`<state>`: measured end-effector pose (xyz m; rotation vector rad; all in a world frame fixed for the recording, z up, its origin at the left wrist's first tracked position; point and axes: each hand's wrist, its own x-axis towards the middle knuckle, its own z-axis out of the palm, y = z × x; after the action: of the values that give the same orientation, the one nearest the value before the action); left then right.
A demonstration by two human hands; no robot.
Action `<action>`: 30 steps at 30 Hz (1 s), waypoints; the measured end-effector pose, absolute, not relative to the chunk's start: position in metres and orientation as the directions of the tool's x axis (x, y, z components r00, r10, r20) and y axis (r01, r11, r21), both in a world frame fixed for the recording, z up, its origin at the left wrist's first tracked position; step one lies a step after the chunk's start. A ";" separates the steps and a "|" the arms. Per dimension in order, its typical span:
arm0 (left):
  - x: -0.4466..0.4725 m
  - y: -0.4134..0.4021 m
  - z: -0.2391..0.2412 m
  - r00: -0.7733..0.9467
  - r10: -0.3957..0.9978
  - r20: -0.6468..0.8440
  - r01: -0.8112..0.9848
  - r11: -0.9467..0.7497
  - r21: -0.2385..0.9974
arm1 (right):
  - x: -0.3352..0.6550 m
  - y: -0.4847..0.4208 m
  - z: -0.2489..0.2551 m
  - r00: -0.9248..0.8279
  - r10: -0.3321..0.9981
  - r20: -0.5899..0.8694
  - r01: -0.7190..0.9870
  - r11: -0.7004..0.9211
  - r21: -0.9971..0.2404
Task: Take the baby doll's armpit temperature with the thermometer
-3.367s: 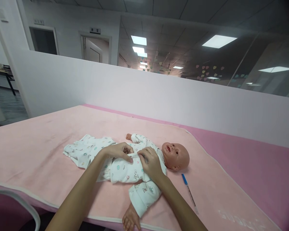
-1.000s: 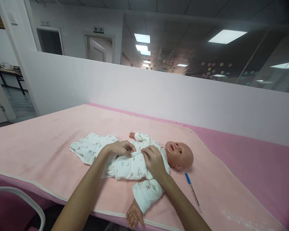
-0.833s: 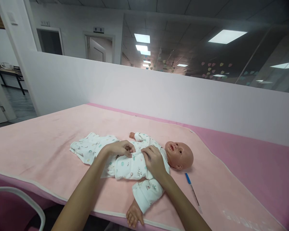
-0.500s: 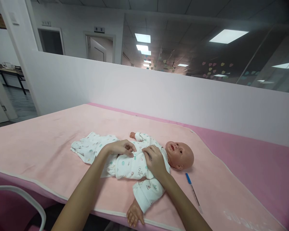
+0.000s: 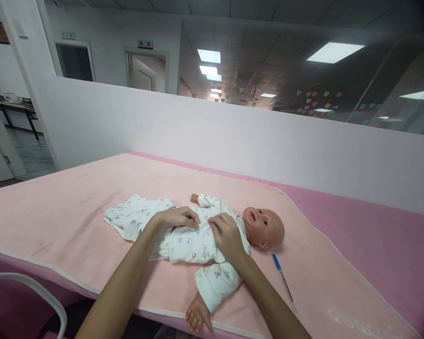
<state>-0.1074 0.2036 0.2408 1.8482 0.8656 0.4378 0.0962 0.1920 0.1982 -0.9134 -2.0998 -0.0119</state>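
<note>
A baby doll (image 5: 268, 228) lies on its back, head to the right, dressed in a white printed top (image 5: 189, 247) and matching trousers (image 5: 134, 214). My left hand (image 5: 180, 217) rests over the doll's belly, thumb and fingertips pinched together on the front of the top. Just to its right, my right hand (image 5: 226, 233) lies on the chest with bent fingers closed on the same front edge of the cloth. A small gap separates the two hands. Whatever fastening lies under the fingertips is hidden.
A pen with a blue cap (image 5: 282, 280) lies right of the doll, near my right forearm. The pink padded mat (image 5: 74, 188) ends at a low white partition (image 5: 233, 136) behind. A white curved rail (image 5: 31, 282) stands at the lower left.
The fingers of my left hand have closed into a pinch on the top's front edge. My right hand and the doll stay almost where they were.
</note>
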 end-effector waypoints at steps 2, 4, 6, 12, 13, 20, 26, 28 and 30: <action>-0.108 0.204 0.240 0.688 0.720 -0.085 0.368 -0.246 0.897 | 0.096 0.192 0.198 -0.394 0.603 0.694 0.610 0.736 -0.293; -0.108 0.205 0.238 0.688 0.721 -0.081 0.371 -0.253 0.894 | 0.096 0.192 0.198 -0.393 0.602 0.695 0.608 0.737 -0.295; -0.108 0.206 0.236 0.673 0.737 -0.065 0.371 -0.260 0.892 | 0.097 0.192 0.199 -0.391 0.602 0.696 0.609 0.736 -0.294; -0.108 0.207 0.234 0.623 0.782 -0.019 0.336 -0.246 0.909 | 0.096 0.192 0.201 -0.394 0.601 0.696 0.616 0.735 -0.286; -0.108 0.208 0.234 0.628 0.778 -0.023 0.345 -0.252 0.904 | 0.096 0.192 0.201 -0.394 0.600 0.696 0.617 0.734 -0.284; -0.109 0.209 0.233 0.634 0.772 -0.042 0.384 -0.268 0.884 | 0.096 0.191 0.200 -0.397 0.592 0.702 0.619 0.737 -0.272; -0.099 0.200 0.240 0.597 0.801 0.038 0.355 -0.306 0.883 | 0.095 0.191 0.200 -0.372 0.601 0.708 0.605 0.735 -0.306; -0.081 0.185 0.247 0.386 0.874 0.296 0.237 -0.403 0.884 | 0.090 0.183 0.210 -0.326 0.589 0.740 0.561 0.750 -0.349; -0.058 0.160 0.256 -0.084 0.808 0.583 0.095 -0.576 0.812 | 0.083 0.168 0.225 -0.239 0.582 0.777 0.462 0.772 -0.436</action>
<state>-0.0583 0.1604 0.2556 1.6540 0.9827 1.7130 0.0829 0.1677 0.2250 -0.7973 -1.8827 0.1383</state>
